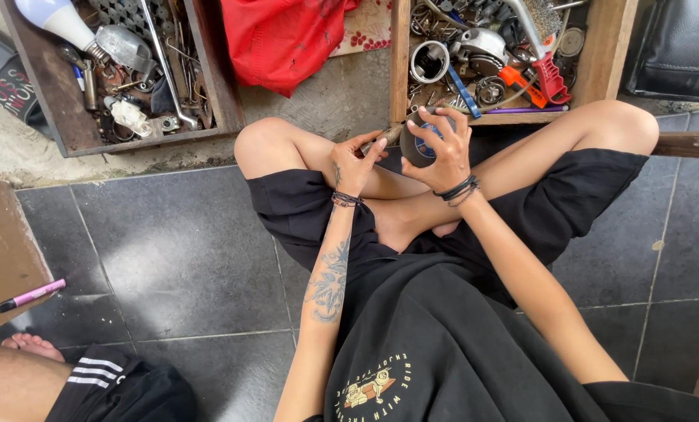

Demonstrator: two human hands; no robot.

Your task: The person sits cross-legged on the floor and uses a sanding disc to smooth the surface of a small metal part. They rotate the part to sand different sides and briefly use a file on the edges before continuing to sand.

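I sit cross-legged on dark floor tiles, hands raised over my shins. My right hand point(443, 152) wraps around a small round dark grey part point(420, 144) with a blue middle. My left hand point(356, 160) grips a thin tool with a wooden-looking handle point(388, 137), and its tip reaches toward the round part. Where the tip touches is hidden by my fingers. Dark bracelets circle both wrists.
A wooden box of metal parts, a red-handled tool and an orange piece point(599, 55) stands ahead on the right. Another wooden tray point(60, 117) with a light bulb and tools stands at the left. Red cloth point(283, 39) lies between. Another person's leg point(29, 375) and a pink marker point(29, 295) are bottom left.
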